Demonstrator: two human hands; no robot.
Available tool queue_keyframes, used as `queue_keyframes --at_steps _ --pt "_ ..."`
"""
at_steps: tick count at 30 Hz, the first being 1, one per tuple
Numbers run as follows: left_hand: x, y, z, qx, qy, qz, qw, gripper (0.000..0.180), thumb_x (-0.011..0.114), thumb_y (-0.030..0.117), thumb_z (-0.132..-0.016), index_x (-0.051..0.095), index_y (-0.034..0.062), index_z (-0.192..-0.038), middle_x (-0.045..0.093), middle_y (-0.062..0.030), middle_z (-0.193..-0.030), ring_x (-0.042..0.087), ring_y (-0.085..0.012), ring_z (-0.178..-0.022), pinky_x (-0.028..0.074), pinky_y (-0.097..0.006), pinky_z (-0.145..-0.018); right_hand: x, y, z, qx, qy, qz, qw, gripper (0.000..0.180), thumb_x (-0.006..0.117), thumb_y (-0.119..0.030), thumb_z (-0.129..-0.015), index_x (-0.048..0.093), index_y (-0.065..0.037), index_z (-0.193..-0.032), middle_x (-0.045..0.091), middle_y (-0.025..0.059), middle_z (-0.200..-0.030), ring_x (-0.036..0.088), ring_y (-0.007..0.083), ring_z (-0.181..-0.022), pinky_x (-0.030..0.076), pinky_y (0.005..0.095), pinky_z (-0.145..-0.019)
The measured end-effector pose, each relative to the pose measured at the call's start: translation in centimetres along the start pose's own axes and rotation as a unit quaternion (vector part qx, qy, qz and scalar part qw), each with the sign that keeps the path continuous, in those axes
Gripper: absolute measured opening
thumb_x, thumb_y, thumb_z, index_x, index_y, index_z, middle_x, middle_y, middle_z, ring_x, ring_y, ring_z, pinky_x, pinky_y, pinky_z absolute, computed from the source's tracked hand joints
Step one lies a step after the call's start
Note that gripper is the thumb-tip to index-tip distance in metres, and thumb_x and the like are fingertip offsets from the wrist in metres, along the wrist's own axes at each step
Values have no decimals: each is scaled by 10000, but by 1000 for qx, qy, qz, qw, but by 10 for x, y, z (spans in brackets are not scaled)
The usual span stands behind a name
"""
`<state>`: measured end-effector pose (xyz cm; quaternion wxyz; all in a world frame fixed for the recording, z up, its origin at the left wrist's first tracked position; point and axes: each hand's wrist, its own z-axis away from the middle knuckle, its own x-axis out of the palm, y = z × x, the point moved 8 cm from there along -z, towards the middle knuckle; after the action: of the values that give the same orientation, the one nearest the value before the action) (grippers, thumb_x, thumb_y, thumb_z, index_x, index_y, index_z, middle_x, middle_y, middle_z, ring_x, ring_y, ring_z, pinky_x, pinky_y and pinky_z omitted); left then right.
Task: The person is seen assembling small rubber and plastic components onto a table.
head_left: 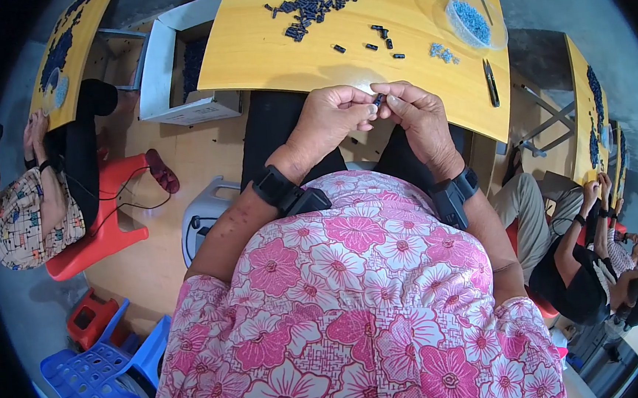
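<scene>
Just over the near edge of the yellow table (272,62), both hands meet in front of my body. A small dark cylindrical plastic part (379,99) sits between their fingertips. My left hand (337,116) is closed, thumb and fingers pinching at the part's left side. From the other side, my right hand (418,114) grips it with thumb and forefinger. Fingers hide most of the part. Beyond the hands lie several loose dark parts (372,46), and farther back a spread pile of them (317,7). Small light-blue pieces (442,52) lie to the right.
A clear plastic bowl (499,38) holds many blue pieces. Black-handled snips or tweezers (491,83) rest at the table's right edge. A white carton (202,112) with dark parts stands at left. Other people sit at tables (64,39) on both sides; a blue chair (87,374) stands behind left.
</scene>
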<state>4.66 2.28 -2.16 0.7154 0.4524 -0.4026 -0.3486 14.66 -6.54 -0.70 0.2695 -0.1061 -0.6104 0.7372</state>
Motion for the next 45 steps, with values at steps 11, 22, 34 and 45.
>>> queue_keyframes --at_steps 11,22,34,45 --pt "3 -2 1 -22 -5 5 1000 194 604 110 -906 632 -32 -1036 681 -87 -945 606 -84 -760 513 -210 -709 0 -8 1 -27 -1 43 999 204 573 -29 -873 690 -9 -1039 635 43 -854 591 92 -749 473 230 -759" --pt "2 -2 1 3 3 -10 1000 159 608 74 -892 635 -44 -996 683 -91 -935 602 -77 -737 513 -204 -695 -2 2 -1 16 25 -12 999 128 627 -46 -857 695 -1 -956 668 41 -781 588 90 -706 474 226 -715" --pt "-3 15 2 69 58 -171 981 115 601 49 -880 654 -43 -924 683 -62 -844 628 -86 -728 512 -207 -665 -2 5 -1 6 39 -24 999 93 633 -56 -859 675 3 -916 659 40 -778 584 99 -703 474 240 -712" --pt "-5 1 -1 35 47 -71 996 163 596 71 -891 636 -57 -984 679 -80 -873 632 -104 -739 518 -222 -670 1 26 0 71 46 -136 987 151 597 -108 -911 662 16 -967 636 37 -765 586 109 -697 492 245 -702"
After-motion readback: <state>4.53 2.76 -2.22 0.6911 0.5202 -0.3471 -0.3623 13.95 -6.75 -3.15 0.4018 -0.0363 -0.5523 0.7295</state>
